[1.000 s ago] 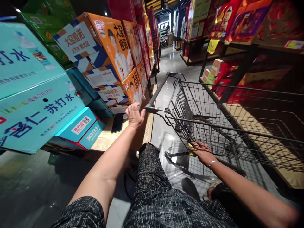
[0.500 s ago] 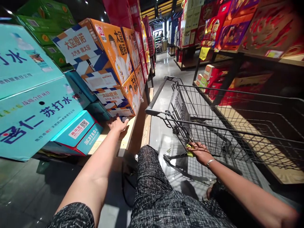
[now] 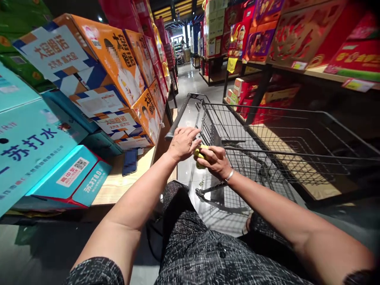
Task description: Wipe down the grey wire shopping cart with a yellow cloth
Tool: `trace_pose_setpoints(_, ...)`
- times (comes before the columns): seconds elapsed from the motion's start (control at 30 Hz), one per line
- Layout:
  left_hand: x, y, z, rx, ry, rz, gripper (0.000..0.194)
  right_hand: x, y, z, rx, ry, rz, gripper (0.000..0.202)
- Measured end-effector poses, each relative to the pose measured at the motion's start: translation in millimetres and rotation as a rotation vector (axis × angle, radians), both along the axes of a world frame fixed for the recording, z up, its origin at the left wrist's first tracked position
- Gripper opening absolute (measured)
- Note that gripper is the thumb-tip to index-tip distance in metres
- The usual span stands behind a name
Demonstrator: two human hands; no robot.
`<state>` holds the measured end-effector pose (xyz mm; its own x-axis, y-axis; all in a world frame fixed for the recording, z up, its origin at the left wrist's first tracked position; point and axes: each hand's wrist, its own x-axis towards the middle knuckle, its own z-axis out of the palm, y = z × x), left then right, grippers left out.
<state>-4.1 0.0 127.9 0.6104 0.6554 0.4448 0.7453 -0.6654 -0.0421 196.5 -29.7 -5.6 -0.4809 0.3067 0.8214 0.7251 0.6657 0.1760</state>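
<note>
Shop aisle, yellow cloth [image 3: 200, 155] – bunched, small

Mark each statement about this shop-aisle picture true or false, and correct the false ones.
1. Both hands meet at the near end of the cart handle. True: the left hand and the right hand are together there.
2. The right hand holds a blue sponge. False: it grips a yellow cloth.
3. A dark phone lies on the wooden shelf beside the boxes. True.
4. The shopping cart is full of boxes. False: no goods show in its wire basket.
5. The left hand rests on the phone. False: it is by the handle, apart from the phone.
</note>
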Motion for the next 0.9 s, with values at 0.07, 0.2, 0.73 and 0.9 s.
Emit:
trace_pose_setpoints(0.07, 12.8, 2.7, -2.9, -0.073, 0.097, -0.033, 0.045, -5.2, 14.9, -6.0, 0.025, -0.025, -0.028, 0.030)
trace_pose_setpoints(0.2, 17.8, 3.6, -8.9, -0.073, 0.189, -0.026, 0.041, 24.2, 15.4, -63.5, -0.183, -0.153, -0.096, 0.036)
trace_pose_setpoints(0.73, 57.7, 14.8, -2.6, -0.105, 0.364, 0.221, 0.025, 98.3, -13.6, -77.1, -0.561, -0.172, -0.208, 0.045)
trace_pose_setpoints(0.9, 74.1, 12.3, 1.9, -0.200, 0.527, 0.208, 0.025, 63.2, 11.8, -25.0, -0.319, -0.051, -0.159, 0.047)
